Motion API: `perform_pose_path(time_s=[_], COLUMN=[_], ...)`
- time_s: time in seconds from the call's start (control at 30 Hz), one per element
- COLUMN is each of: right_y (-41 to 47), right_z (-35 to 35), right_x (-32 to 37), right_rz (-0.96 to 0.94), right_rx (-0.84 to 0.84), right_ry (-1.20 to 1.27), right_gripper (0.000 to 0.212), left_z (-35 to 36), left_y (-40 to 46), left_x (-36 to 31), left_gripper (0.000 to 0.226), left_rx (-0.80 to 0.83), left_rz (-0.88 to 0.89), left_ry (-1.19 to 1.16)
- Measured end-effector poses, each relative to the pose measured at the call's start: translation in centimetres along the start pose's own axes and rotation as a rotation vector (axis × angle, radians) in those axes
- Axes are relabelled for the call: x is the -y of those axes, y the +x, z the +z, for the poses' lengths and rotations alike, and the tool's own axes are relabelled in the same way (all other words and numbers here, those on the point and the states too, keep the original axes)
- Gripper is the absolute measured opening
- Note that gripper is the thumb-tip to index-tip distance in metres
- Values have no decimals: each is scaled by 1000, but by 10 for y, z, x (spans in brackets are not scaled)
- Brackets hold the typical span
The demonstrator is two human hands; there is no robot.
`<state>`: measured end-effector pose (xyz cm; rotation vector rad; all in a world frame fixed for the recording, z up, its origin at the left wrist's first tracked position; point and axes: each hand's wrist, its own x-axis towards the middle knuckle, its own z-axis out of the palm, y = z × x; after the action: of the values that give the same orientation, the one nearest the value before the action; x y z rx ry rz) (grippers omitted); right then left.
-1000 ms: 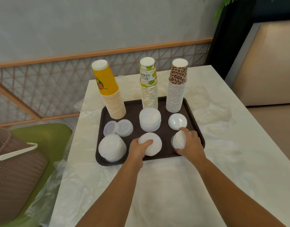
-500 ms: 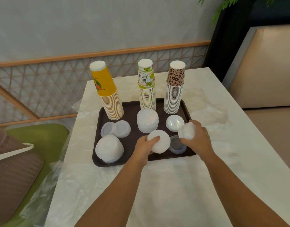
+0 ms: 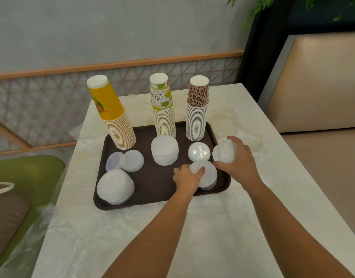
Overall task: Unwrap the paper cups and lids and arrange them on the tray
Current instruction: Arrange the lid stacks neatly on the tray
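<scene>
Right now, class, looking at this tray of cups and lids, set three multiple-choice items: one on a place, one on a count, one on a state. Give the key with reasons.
1. Where does the leopard-print cup stack stand on the brown tray?
A. far right corner
B. near left corner
C. off the tray

2. How many cup stacks stand upright?
A. two
B. three
C. five

3. What is the right hand doing?
A. resting flat on the table
B. gripping a lid stack
C. holding a cup

Key:
1 A: it stands at the tray's far right, beside the lime-print cup stack.
2 B: the yellow cup stack, the lime-print and the leopard-print ones.
3 B: its fingers curl round white lids at the tray's right edge.
</scene>
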<state>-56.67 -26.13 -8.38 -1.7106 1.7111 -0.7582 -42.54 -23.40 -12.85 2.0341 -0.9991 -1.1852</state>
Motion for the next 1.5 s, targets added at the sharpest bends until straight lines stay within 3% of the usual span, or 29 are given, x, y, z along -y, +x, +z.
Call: perform_pose_path(time_s=[0.27, 0.47, 0.6, 0.73, 0.87, 1.17, 1.5], right_y=[0, -3, -14, -26, -37, -46, -43], right_z=[-8, -1, 21, 59, 98, 148, 157], right_x=[-4, 21, 51, 73, 75, 64, 57], right_rz=[18, -75, -200, -239, -224, -169, -121], right_rx=[34, 92, 175, 268, 383, 429, 417], right_ry=[43, 50, 37, 3, -56, -245, -271], right_gripper=[89, 88, 91, 92, 95, 94, 89], left_z=[14, 5, -22, -55, -76, -91, -93], left_y=[0, -5, -8, -12, -18, -19, -9], left_x=[-5, -8, 4, 18, 32, 63, 73], left_gripper=[56, 58, 56, 48, 35, 18, 38], left_rx=[31, 58, -106, -344, -486, -254, -184], left_rz=[-16, -147, -157, -95, -26, -20, 31], left_ry=[19, -282, -568, -654, -537, -340, -99])
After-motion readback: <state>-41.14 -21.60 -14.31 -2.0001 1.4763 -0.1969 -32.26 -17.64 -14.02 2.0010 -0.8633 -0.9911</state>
